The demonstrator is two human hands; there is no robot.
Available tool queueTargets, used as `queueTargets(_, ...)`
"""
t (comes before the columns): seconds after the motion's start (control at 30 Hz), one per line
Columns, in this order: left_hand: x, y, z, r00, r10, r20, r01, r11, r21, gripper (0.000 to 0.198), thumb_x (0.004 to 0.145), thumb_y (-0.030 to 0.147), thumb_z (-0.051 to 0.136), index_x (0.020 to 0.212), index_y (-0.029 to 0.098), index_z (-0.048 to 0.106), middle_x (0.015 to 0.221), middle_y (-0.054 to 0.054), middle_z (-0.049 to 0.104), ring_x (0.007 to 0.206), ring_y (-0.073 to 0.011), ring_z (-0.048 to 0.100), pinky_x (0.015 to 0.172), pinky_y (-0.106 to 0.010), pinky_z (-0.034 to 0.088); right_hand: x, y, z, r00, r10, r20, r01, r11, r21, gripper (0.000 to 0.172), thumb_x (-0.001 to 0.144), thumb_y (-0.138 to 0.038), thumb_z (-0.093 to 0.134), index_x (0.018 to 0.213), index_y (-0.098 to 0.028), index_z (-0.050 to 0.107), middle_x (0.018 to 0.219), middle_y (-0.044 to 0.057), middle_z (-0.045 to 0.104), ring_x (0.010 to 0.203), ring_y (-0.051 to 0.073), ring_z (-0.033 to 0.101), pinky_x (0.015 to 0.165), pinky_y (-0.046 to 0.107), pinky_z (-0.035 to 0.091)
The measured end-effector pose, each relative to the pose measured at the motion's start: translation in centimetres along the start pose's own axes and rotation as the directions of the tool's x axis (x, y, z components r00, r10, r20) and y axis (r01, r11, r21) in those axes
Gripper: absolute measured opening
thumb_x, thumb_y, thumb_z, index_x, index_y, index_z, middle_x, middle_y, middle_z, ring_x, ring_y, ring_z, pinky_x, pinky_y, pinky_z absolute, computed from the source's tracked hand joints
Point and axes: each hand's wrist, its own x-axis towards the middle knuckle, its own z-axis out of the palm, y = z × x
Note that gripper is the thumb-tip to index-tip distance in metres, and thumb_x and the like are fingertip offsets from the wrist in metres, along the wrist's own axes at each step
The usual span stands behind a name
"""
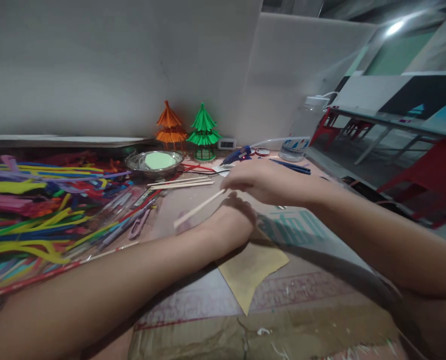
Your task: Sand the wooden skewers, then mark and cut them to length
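Observation:
My right hand reaches in from the right, its fingers bent down and pinching one end of a thin pale wooden stick. The stick slants down to the left, above my left forearm. Just below my right hand, my left hand is curled with its fingers closed. What it holds, if anything, is hidden. Beneath it lies a piece of yellow paper or sandpaper with a ragged edge. A blue glue gun with a small red light rests just behind my right hand.
Coloured pipe cleaners pile up at left. Pale sticks lie beside a metal bowl. Orange and green pagoda models stand at the back. A pink cutter, dark tweezers and a plastic bottle are nearby.

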Motion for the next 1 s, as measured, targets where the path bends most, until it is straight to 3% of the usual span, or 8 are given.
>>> queueTargets(0.07,-1.2,0.3,-1.0,0.990,0.095,0.107,-0.094,0.995,-0.016,0.037,0.098,0.045,0.059,0.086,0.015,0.077,0.090,-0.008,0.076,0.077,-0.0220,0.070,0.088,-0.043,0.060,-2.0,0.9,0.7,0.956,0.234,-0.178,-0.180,0.945,0.272,0.013,0.100,-0.018,0.053,0.102,-0.020,0.065,0.082,0.002,0.073,0.073,0.016,0.067,0.069,0.029,0.047)
queueTargets(0.13,-2.9,0.4,-2.1,0.970,0.139,0.202,-0.134,0.990,-0.039,0.041,0.096,0.049,0.061,0.083,0.013,0.077,0.081,-0.012,0.077,0.075,-0.0275,0.071,0.095,-0.053,0.056,-3.5,1.5,2.1,0.887,0.411,-0.210,-0.209,0.763,0.612,0.016,0.102,-0.036,0.056,0.095,-0.022,0.056,0.084,0.004,0.075,0.075,0.017,0.070,0.071,0.031,0.053)
queueTargets(0.23,-5.5,-0.3,-3.2,0.956,0.126,0.265,-0.103,0.990,-0.100,0.056,0.098,0.057,0.054,0.118,0.008,0.073,0.122,-0.020,0.075,0.110,-0.0366,0.070,0.110,-0.062,0.044,-4.6,1.9,4.9,0.785,0.604,-0.135,-0.205,0.460,0.864,0.039,0.088,-0.055,0.074,0.089,-0.021,0.055,0.087,0.006,0.076,0.077,0.017,0.071,0.072,0.031,0.056)
queueTargets(0.33,-6.9,-1.7,-3.2,0.942,0.124,0.312,-0.066,0.979,-0.192,0.049,0.104,0.046,0.045,0.139,0.016,0.061,0.145,-0.015,0.063,0.132,-0.0355,0.058,0.117,-0.064,0.035,-4.8,2.3,7.2,0.727,0.686,-0.015,-0.191,0.224,0.956,0.047,0.075,-0.056,0.086,0.083,-0.018,0.058,0.074,-0.001,0.067,0.060,0.011,0.062,0.060,0.026,0.053)
queueTargets(0.47,-6.9,-3.5,-2.5,0.940,0.113,0.321,-0.019,0.959,-0.281,0.036,0.103,0.033,0.044,0.131,0.025,0.065,0.139,-0.010,0.066,0.131,-0.0315,0.057,0.119,-0.064,0.032,-4.8,2.9,8.6,0.761,0.637,0.122,-0.147,-0.014,0.989,0.036,0.084,-0.047,0.079,0.082,-0.019,0.056,0.065,-0.003,0.064,0.049,0.010,0.055,0.050,0.024,0.050)
queueTargets(0.6,-6.4,-4.0,-1.7,0.964,0.132,0.230,-0.043,0.934,-0.355,0.033,0.098,0.029,0.047,0.119,0.018,0.070,0.128,-0.013,0.068,0.118,-0.0300,0.062,0.108,-0.056,0.045,-5.1,3.1,8.6,0.771,0.622,0.135,-0.129,-0.056,0.990,0.021,0.096,-0.036,0.063,0.086,-0.019,0.054,0.066,0.000,0.067,0.051,0.012,0.059,0.053,0.023,0.051)
queueTargets(0.7,-6.4,-3.9,-1.4,0.971,0.146,0.187,-0.068,0.926,-0.372,0.033,0.098,0.028,0.046,0.115,0.016,0.071,0.122,-0.013,0.069,0.112,-0.0298,0.063,0.103,-0.054,0.049,-5.1,3.2,8.5,0.785,0.605,0.134,-0.130,-0.050,0.990,0.019,0.100,-0.033,0.056,0.087,-0.019,0.053,0.066,0.000,0.067,0.051,0.012,0.060,0.053,0.024,0.052)
queueTargets(1.0,-6.2,-4.0,-1.5,0.963,0.146,0.227,-0.051,0.925,-0.377,0.033,0.099,0.030,0.046,0.117,0.017,0.070,0.120,-0.012,0.070,0.110,-0.0290,0.064,0.102,-0.054,0.049,-5.0,3.0,8.5,0.775,0.614,0.149,-0.159,-0.038,0.987,0.017,0.104,-0.031,0.049,0.092,-0.020,0.054,0.069,0.001,0.070,0.052,0.012,0.063,0.055,0.024,0.052)
